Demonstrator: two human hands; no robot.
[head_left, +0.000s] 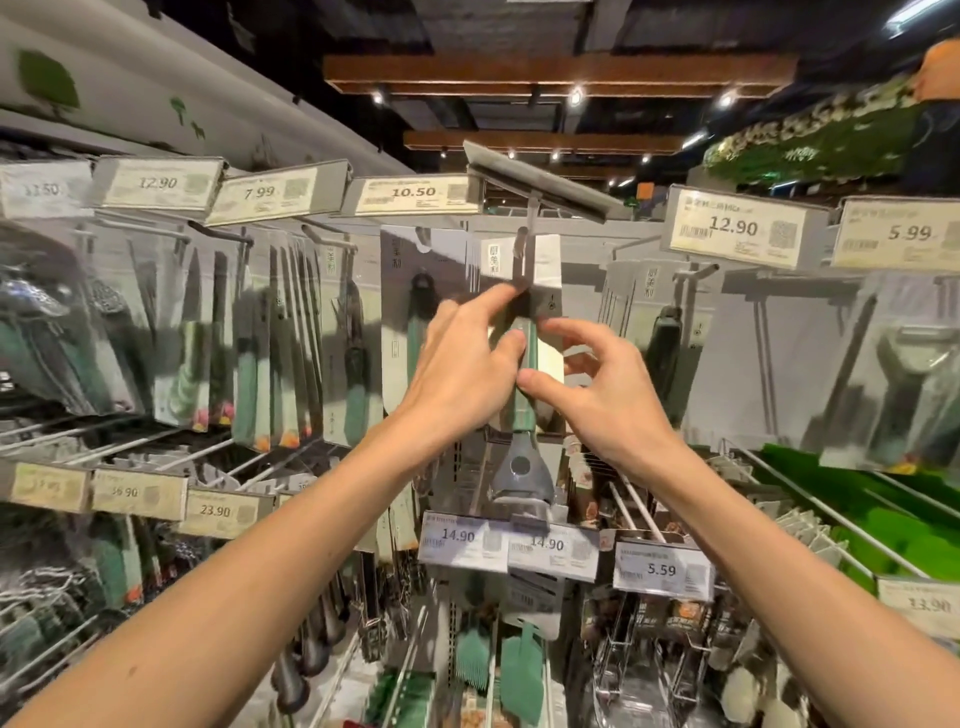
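A packaged kitchen peeler (524, 415) with a green handle and grey head hangs on a display hook (521, 244) in the middle of a shop rack. My left hand (467, 364) grips the package from the left, index finger stretched up toward the hook and thumb on the handle. My right hand (597, 384) pinches the package's right side with thumb and fingers curled round it. The card top of the package sits at the hook, under a tilted price-tag holder (540, 187).
Rows of packaged knives and utensils (291, 338) hang on hooks to the left and right. Price tags (732, 228) line the rails above and below. Green spatulas (519, 670) hang lower down. Wire hooks (810, 504) stick out at the right.
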